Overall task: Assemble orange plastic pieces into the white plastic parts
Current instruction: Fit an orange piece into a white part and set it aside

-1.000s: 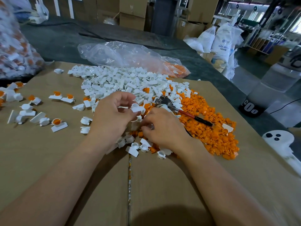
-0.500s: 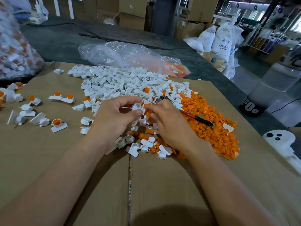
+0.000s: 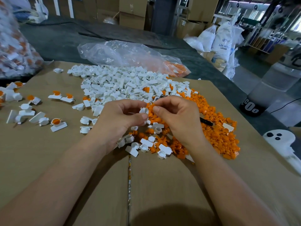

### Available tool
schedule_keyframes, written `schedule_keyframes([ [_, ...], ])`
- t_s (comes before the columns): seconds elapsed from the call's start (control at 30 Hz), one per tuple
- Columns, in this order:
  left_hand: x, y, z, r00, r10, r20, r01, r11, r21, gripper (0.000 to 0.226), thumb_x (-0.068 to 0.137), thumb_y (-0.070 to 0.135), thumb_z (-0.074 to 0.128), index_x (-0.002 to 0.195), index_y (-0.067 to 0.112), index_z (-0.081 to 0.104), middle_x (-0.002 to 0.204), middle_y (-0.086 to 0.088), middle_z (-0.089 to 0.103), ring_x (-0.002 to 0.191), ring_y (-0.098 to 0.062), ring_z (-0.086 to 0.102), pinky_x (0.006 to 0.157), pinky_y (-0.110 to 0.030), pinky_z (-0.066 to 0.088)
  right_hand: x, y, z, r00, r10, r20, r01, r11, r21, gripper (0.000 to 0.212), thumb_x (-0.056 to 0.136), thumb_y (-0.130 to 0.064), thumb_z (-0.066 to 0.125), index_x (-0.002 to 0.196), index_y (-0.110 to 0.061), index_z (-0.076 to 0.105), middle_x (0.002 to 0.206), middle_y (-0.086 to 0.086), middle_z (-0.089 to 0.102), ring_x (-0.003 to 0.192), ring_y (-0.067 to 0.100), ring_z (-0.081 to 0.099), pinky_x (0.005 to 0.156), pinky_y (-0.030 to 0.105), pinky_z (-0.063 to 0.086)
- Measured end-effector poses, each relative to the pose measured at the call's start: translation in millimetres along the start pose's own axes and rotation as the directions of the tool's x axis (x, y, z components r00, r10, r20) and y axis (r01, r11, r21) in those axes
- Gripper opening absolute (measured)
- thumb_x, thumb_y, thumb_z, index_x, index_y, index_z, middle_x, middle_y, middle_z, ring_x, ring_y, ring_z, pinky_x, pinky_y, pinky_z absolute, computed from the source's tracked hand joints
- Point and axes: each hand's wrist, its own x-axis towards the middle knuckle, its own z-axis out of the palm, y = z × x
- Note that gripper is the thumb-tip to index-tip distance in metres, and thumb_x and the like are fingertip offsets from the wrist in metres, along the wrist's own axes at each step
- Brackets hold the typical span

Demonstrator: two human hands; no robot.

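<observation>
Plastics factory floor: stacked brown cardboard cartons (image 3: 132, 13) and white woven ABS-resin sacks (image 3: 223, 36) beyond the flat brown cardboard worktop (image 3: 162, 185), bulk heap of small white plastic parts (image 3: 120, 82) on it.

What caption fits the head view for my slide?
Left hand holds a white part; right hand pinches an orange piece beside it.

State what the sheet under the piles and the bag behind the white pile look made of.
Sheet: corrugated cardboard by the look, matte brown, with a seam between flaps. Bag: thin clear plastic film, glossy and crinkled, orange pieces showing through.
</observation>
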Motion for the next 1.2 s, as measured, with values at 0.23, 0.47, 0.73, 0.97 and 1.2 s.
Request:
schedule_keyframes([
  [0.23, -1.5, 2.4, 0.7, 0.998, 0.057, 0.004, -0.057, 0.998, -0.005, 0.021, 0.059, 0.010, 0.074, 0.078, 0.018, 0.069, 0.069, -0.002, 0.072, 0.062, -0.013, 0.068, 0.057, -0.014, 0.052, -1.4, 0.5, 4.0, 1.000, 0.022, 0.000, -0.022, 0.999, 0.029, 0.024, 0.080, -0.005, 0.068, 0.075, -0.028, 0.064, 0.076, -0.007, 0.067, 0.074, 0.012, 0.067, 0.073, 0.027, 0.056],
  [0.47, -0.2, -0.8, 0.5, 0.997, 0.075, -0.012, -0.075, 0.997, 0.024, 0.027, 0.050, 0.023, 0.074, 0.077, 0.019, 0.070, 0.074, -0.008, 0.072, 0.065, -0.016, 0.069, 0.061, -0.017, 0.055, -3.9, 0.3, 7.1, 0.999, 0.032, 0.021, -0.032, 0.999, 0.023, 0.026, 0.080, -0.006, 0.068, 0.074, -0.030, 0.062, 0.075, -0.007, 0.067, 0.074, 0.014, 0.067, 0.072, 0.030, 0.057],
  [0.73, 0.2, -0.8, 0.7, 0.991, 0.129, -0.014, -0.128, 0.988, 0.088, 0.026, 0.049, 0.026, 0.075, 0.075, 0.025, 0.069, 0.066, 0.005, 0.071, 0.059, -0.007, 0.068, 0.056, -0.012, 0.050, -5.9, 0.4, 7.9, 0.998, 0.029, 0.047, -0.026, 0.997, -0.066, 0.024, 0.081, -0.008, 0.068, 0.070, -0.029, 0.061, 0.068, -0.007, 0.065, 0.066, 0.013, 0.065, 0.062, 0.027, 0.055],
  [0.97, -0.7, -1.4, 1.6, 0.987, 0.162, -0.024, -0.158, 0.981, 0.116, 0.033, 0.043, 0.034, 0.075, 0.076, 0.032, 0.069, 0.067, 0.007, 0.072, 0.059, -0.003, 0.067, 0.055, -0.009, 0.048, -6.6, 4.6, 6.9, 0.996, -0.035, 0.086, 0.054, 0.973, -0.224, 0.016, 0.084, -0.012, 0.065, 0.072, -0.023, 0.063, 0.063, -0.012, 0.060, 0.060, 0.006, 0.059, 0.053, 0.018, 0.048],
  [1.2, 0.6, -4.6, -0.9, 0.990, 0.144, 0.011, -0.143, 0.968, 0.207, 0.029, 0.045, 0.031, 0.076, 0.073, 0.034, 0.068, 0.067, 0.012, 0.071, 0.061, -0.002, 0.067, 0.059, -0.012, 0.052, -6.8, 5.8, 3.5, 0.967, -0.162, 0.195, 0.229, 0.888, -0.399, 0.008, 0.084, -0.009, 0.060, 0.078, -0.006, 0.066, 0.063, -0.004, 0.055, 0.056, 0.011, 0.047, 0.054, 0.026, 0.039],
])
